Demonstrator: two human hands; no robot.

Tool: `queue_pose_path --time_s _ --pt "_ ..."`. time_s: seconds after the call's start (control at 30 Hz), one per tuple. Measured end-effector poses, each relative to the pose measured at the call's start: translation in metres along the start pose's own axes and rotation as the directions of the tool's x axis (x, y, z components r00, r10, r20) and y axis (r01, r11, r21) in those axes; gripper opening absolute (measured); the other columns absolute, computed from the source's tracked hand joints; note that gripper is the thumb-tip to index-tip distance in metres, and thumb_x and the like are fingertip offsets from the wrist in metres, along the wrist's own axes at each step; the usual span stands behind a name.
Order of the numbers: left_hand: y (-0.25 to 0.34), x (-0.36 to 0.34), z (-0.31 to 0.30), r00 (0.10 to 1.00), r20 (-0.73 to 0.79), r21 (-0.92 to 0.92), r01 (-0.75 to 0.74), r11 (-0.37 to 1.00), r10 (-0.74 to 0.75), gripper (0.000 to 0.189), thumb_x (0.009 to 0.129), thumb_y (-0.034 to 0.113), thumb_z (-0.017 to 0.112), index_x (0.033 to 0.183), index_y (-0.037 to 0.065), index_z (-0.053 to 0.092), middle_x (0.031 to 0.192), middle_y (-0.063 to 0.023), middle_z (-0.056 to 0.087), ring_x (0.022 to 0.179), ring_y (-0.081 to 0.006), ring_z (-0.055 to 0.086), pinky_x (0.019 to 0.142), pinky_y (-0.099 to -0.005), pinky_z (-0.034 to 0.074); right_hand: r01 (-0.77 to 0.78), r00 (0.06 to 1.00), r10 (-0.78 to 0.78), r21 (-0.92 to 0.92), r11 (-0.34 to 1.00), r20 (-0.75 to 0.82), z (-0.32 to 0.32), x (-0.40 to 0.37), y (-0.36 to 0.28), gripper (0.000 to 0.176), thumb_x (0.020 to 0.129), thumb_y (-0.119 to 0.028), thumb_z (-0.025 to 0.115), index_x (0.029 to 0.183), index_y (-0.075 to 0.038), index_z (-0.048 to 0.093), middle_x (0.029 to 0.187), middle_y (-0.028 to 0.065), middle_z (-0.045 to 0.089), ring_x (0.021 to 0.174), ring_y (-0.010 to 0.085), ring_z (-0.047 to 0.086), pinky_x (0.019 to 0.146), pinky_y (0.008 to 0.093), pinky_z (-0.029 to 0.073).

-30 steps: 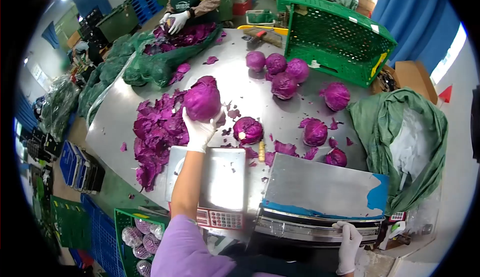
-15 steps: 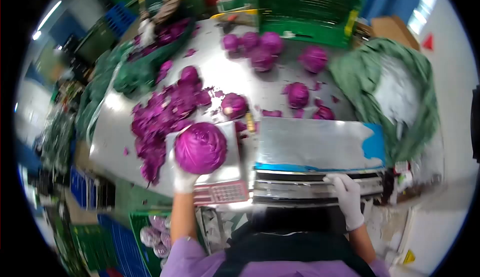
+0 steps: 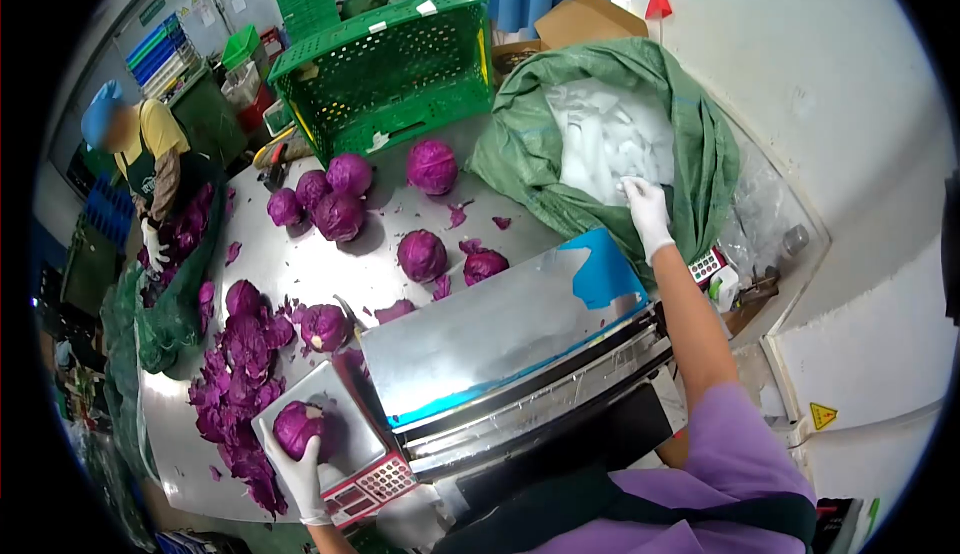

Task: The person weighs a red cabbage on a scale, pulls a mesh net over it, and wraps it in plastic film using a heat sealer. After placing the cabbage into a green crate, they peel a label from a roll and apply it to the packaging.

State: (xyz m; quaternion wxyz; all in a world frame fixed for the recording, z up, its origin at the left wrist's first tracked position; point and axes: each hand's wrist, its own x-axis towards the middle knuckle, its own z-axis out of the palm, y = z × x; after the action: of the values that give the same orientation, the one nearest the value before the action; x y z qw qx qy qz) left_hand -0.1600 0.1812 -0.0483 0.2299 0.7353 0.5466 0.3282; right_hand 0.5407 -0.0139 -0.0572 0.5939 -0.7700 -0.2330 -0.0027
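Note:
My gloved left hand (image 3: 300, 474) is closed round the side of a red cabbage (image 3: 297, 428), which rests on the metal plate of a scale (image 3: 352, 432). The scale has a red-edged keypad (image 3: 384, 478) facing me. My gloved right hand (image 3: 650, 218) is stretched out to a green woven sack (image 3: 705, 154), its fingertips drawn together at the white sheet-like pieces (image 3: 608, 139) inside. Whether a piece is between those fingers is too small to make out. Between my arms stands a metal wrapping machine (image 3: 480, 339) with a blue-edged top plate.
Several red cabbages (image 3: 338, 216) stand on the metal table (image 3: 285, 272), beside a heap of purple leaves (image 3: 240, 384). A green crate (image 3: 390, 79) lies tipped at the back. Another person (image 3: 160, 154) works at a green net bag (image 3: 175, 324) on the left.
My right hand has gone from the wrapping machine's front edge to the sack. My view has swung to the right. My left hand stays on the cabbage at the scale.

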Motion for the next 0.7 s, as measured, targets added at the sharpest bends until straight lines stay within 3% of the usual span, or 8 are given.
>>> queue_pose_path --time_s 0.3,0.33,0.37,0.47,0.57,0.63,0.67,0.7 --pt "-0.018 -0.011 -0.004 0.963 0.023 -0.516 0.24 0.822 -0.267 0.076 0.092 0.007 0.064 0.155 0.008 0.021 0.156 -0.0223 0.027 0.141 -0.029 0.034 0.115 -0.039 0.029 0.132 0.989 -0.134 -0.75 0.648 0.058 0.032 0.078 0.092 0.03 0.078 -0.024 0.068 0.092 0.002 0.069 0.083 0.0221 0.069 0.078 0.0345 0.068 0.074 0.0389 0.051" --pt "-0.017 -0.013 -0.004 0.96 0.017 -0.514 0.248 0.821 -0.279 0.076 0.092 0.007 0.064 0.155 0.008 0.021 0.156 -0.0223 0.027 0.141 -0.029 0.034 0.115 -0.039 0.029 0.129 0.961 -0.202 -0.34 0.932 -0.189 0.024 0.071 0.099 0.03 0.084 -0.027 0.064 0.092 0.001 0.069 0.08 0.023 0.068 0.073 0.0317 0.067 0.071 0.0387 0.051" --pt "-0.014 -0.014 -0.003 0.948 -0.061 -0.516 0.238 0.823 -0.313 0.074 0.093 0.008 0.064 0.155 0.007 0.023 0.155 -0.022 0.028 0.141 -0.0288 0.034 0.115 -0.0389 0.03 -0.084 0.972 -0.025 -0.447 0.891 -0.233 0.01 0.038 0.007 0.027 0.092 -0.026 0.06 0.099 0.0 0.068 0.086 0.0182 0.07 0.08 0.0231 0.066 0.076 0.0364 0.049" --pt "0.032 -0.02 -0.003 0.902 -0.407 -0.078 0.125 0.989 -0.146 0.064 0.095 0.01 0.062 0.15 0.002 0.032 0.151 -0.0207 0.036 0.139 -0.0274 0.036 0.114 -0.0379 0.032 0.2 0.952 -0.213 -0.08 0.976 -0.219 0.0 -0.004 -0.081 0.02 0.1 -0.016 0.053 0.112 -0.002 0.062 0.102 0.0091 0.064 0.096 0.0134 0.058 0.088 0.0282 0.045" --pt "0.119 -0.04 0.009 0.932 -0.319 -0.464 0.006 0.886 -0.174 0.041 0.097 0.008 0.057 0.136 0.0 0.048 0.133 -0.0105 0.053 0.123 -0.0248 0.051 0.107 -0.0364 0.038 0.324 0.938 -0.323 0.019 0.946 0.126 0.016 -0.125 -0.193 0.02 0.099 -0.013 0.053 0.112 0.0 0.061 0.093 0.0087 0.065 0.079 0.0181 0.063 0.076 0.0298 0.051" --pt "0.165 -0.054 0.027 0.988 -0.152 -0.292 -0.073 0.954 0.029 0.034 0.095 0.004 0.057 0.128 -0.003 0.054 0.121 -0.0112 0.063 0.11 -0.0196 0.059 0.102 -0.0317 0.044 0.174 0.619 -0.407 0.388 0.905 0.672 0.026 -0.208 -0.215 0.019 0.091 -0.008 0.061 0.108 -0.001 0.064 0.105 0.009 0.065 0.094 0.0169 0.063 0.085 0.0311 0.051" --pt "0.145 -0.071 0.05 0.904 0.358 -0.698 0.426 0.576 -0.235 0.037 0.095 0.005 0.056 0.131 0.0 0.051 0.128 -0.0104 0.057 0.113 -0.0176 0.057 0.101 -0.0342 0.044 0.205 0.277 -0.536 0.496 0.844 0.797 0.035 -0.236 -0.238 0.019 0.086 -0.004 0.062 0.105 -0.003 0.066 0.11 0.0091 0.064 0.102 0.0198 0.063 0.088 0.0319 0.049" --pt "0.122 -0.081 0.09 0.834 0.551 -0.736 0.498 0.459 -0.021 0.034 0.101 0.015 0.049 0.132 0.001 0.051 0.126 -0.011 0.059 0.116 -0.0182 0.057 0.101 -0.0336 0.045 0.127 0.035 -0.547 0.539 0.832 0.836 0.048 -0.265 -0.248 0.022 0.082 -0.002 0.061 0.103 -0.005 0.067 0.109 0.0101 0.064 0.101 0.0249 0.062 0.09 0.0331 0.049"
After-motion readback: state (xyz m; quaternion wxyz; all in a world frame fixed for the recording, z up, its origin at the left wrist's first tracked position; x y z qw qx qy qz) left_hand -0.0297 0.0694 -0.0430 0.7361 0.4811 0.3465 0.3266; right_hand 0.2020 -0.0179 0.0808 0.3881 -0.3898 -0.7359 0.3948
